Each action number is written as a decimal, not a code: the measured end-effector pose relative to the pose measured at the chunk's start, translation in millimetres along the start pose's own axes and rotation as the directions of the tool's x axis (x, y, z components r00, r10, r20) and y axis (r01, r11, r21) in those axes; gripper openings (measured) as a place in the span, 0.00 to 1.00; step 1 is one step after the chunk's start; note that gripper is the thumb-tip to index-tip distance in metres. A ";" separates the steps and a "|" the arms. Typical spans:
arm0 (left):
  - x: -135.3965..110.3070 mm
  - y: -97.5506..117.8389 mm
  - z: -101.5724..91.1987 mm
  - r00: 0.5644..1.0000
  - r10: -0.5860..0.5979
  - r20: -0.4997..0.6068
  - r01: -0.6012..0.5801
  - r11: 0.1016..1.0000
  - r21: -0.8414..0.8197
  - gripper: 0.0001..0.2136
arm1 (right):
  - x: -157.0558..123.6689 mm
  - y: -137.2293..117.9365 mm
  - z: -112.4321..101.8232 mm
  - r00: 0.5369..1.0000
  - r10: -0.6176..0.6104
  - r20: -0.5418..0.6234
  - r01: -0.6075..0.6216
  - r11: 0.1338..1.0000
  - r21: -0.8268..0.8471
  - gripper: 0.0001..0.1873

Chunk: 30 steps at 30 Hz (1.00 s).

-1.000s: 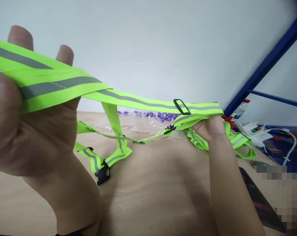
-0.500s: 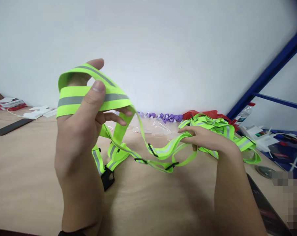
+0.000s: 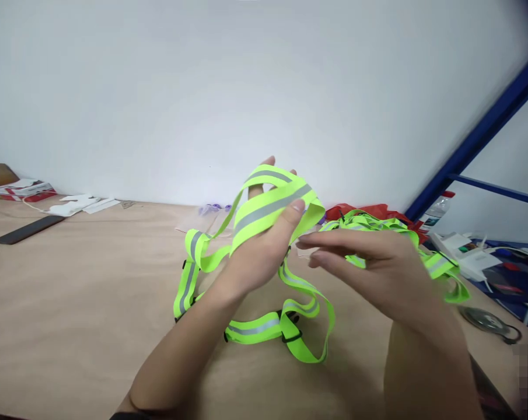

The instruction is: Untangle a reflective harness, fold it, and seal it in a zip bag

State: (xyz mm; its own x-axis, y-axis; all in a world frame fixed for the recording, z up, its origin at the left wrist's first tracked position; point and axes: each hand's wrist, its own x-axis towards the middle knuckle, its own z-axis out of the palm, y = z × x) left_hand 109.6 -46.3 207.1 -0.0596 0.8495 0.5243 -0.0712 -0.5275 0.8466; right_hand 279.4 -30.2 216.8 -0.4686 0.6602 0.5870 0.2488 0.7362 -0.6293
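My left hand (image 3: 257, 254) is raised over the wooden table (image 3: 84, 303), its thumb pressing a folded loop of a neon-yellow reflective strap harness (image 3: 268, 213) against the fingers. The rest of that harness hangs down and lies on the table, with a grey-striped band (image 3: 255, 328) and black buckles. My right hand (image 3: 369, 262) hovers just right of the left one, fingers stretched out and pointing left, holding nothing. Behind it lies a pile of more neon-yellow straps (image 3: 377, 224).
A dark flat bar (image 3: 27, 229) and white papers (image 3: 80, 204) lie at the far left. Purple small parts (image 3: 213, 208) and clear bags sit by the wall. A white power strip (image 3: 462, 248), cables, a bottle (image 3: 434, 210) and a blue rack frame (image 3: 478, 137) stand at right.
My left hand carried the strap loop from the left toward the middle and lower. My right hand let go of the strap end and now hovers open beside the left.
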 end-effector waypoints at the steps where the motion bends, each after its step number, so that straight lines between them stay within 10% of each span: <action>1: -1.6 -2.5 4.0 1.000 0.006 0.006 -0.006 0.999 0.036 0.19 | 1.3 -0.2 3.2 0.999 0.003 0.046 -0.002 1.000 -0.019 0.04; 7: -1.3 -11.6 13.1 0.989 -0.013 0.150 -0.022 0.973 0.229 0.17 | 8.1 15.4 14.3 0.995 0.086 0.042 -0.091 0.982 0.166 0.04; 15: -6.2 -3.6 17.5 0.943 0.036 0.330 -0.099 0.980 0.174 0.19 | 16.5 26.5 14.2 0.993 0.092 -0.078 -0.052 0.910 0.412 0.28; 21: -10.1 35.6 -25.0 0.802 -0.230 0.551 -0.052 0.893 0.448 0.13 | 16.8 31.8 12.0 0.989 0.078 -0.123 -0.014 0.889 0.458 0.39; 26: 6.7 37.4 -70.8 0.969 -0.130 0.209 -0.010 0.827 0.562 0.17 | 14.0 34.3 13.5 0.989 0.130 -0.067 -0.064 0.796 0.602 0.48; 30: 20.1 16.0 -93.1 0.914 -0.314 0.256 0.033 0.688 0.724 0.18 | 12.2 32.1 14.7 0.986 0.163 -0.029 -0.103 0.739 0.666 0.47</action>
State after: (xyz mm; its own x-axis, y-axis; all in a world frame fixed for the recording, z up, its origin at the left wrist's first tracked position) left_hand 14.5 -38.9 222.7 0.2230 0.9456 0.2370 0.6703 -0.3253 0.6670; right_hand 269.3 -0.7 196.3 -0.3970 0.7753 0.4911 -0.3325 0.3773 -0.8644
